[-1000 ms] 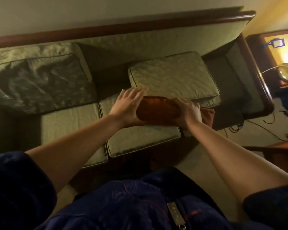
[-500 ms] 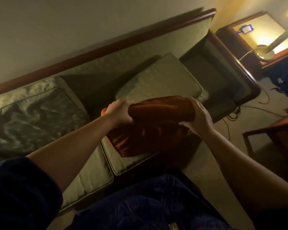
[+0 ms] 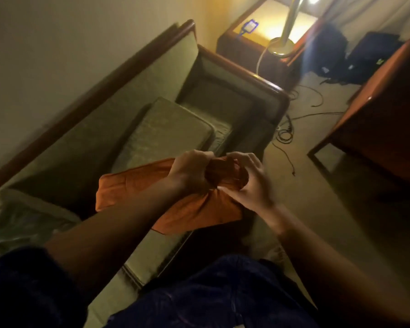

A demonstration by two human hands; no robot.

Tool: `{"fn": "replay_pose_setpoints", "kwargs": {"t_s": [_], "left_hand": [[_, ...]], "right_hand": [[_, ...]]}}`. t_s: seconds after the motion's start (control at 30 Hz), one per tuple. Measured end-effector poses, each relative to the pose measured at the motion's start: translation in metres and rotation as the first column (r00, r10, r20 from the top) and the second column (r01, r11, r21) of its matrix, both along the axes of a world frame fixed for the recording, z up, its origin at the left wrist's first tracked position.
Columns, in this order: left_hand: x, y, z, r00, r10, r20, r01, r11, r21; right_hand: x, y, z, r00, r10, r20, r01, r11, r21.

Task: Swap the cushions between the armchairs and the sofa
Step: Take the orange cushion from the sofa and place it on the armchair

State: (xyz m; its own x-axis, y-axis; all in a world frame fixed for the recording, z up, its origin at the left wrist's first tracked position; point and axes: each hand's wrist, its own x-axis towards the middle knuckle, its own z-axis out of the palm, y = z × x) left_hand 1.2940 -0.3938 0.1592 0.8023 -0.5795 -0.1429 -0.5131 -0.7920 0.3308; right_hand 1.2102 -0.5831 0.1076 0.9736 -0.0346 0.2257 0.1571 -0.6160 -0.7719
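An orange cushion hangs in the air over the front of the green sofa, bunched at its right end. My left hand is clenched on that bunched end. My right hand touches the same end from the right with its fingers loosely curled around the fabric. A green cushion lies flat on the sofa seat behind the orange one. Another shiny green cushion rests at the sofa's left end.
A wooden side table with a lit lamp stands beyond the sofa's right arm. Cables trail on the carpet. A wooden furniture piece stands at right, with dark bags behind it.
The cushion was lifted off the sofa seat and turned to the right. Both hands have slid together onto its right end. My view has swung right toward the side table.
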Motion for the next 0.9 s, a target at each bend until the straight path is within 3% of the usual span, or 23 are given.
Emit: {"fn": "replay_pose_setpoints", "kwargs": {"t_s": [0.1, 0.2, 0.33, 0.43, 0.53, 0.6, 0.7, 0.77, 0.83, 0.9], "left_hand": [[-0.003, -0.065, 0.019, 0.999, -0.032, -0.018, 0.028, 0.984, -0.177], [0.0, -0.146, 0.038, 0.996, -0.071, -0.06, 0.049, 0.948, -0.313], [0.009, -0.24, 0.052, 0.987, -0.134, -0.086, 0.079, 0.882, -0.465], [0.023, -0.305, 0.061, 0.972, -0.161, -0.173, 0.048, 0.85, -0.524], [0.051, -0.361, 0.072, 0.915, -0.298, -0.272, 0.154, 0.881, -0.447], [0.069, -0.397, 0.09, 0.9, -0.309, -0.307, 0.242, 0.941, -0.238], [0.066, -0.482, 0.104, 0.96, -0.246, -0.135, 0.268, 0.946, 0.184], [0.042, -0.543, 0.084, 0.885, -0.464, 0.034, 0.423, 0.833, 0.357], [0.036, -0.6, 0.054, 0.783, -0.585, 0.212, 0.502, 0.795, 0.34], [0.061, -0.652, 0.042, 0.752, -0.565, 0.339, 0.535, 0.824, 0.188]], "right_hand": [[-0.018, -0.099, -0.001, 0.977, -0.07, -0.202, 0.066, 0.997, -0.027], [-0.045, -0.199, -0.008, 0.865, -0.177, -0.47, 0.135, 0.983, -0.122], [-0.048, -0.32, 0.022, 0.882, -0.363, -0.301, 0.29, 0.921, -0.262], [-0.04, -0.395, 0.056, 0.873, -0.376, -0.31, 0.264, 0.9, -0.347], [-0.044, -0.443, 0.07, 0.887, -0.365, -0.283, 0.278, 0.911, -0.303], [-0.045, -0.461, 0.076, 0.882, -0.399, -0.251, 0.302, 0.887, -0.349], [-0.036, -0.49, 0.074, 0.85, -0.473, -0.234, 0.351, 0.838, -0.418], [-0.025, -0.515, 0.078, 0.848, -0.491, -0.201, 0.377, 0.824, -0.423], [-0.015, -0.551, 0.087, 0.851, -0.483, -0.207, 0.372, 0.831, -0.414], [-0.003, -0.597, 0.098, 0.837, -0.497, -0.227, 0.349, 0.806, -0.478]]}}
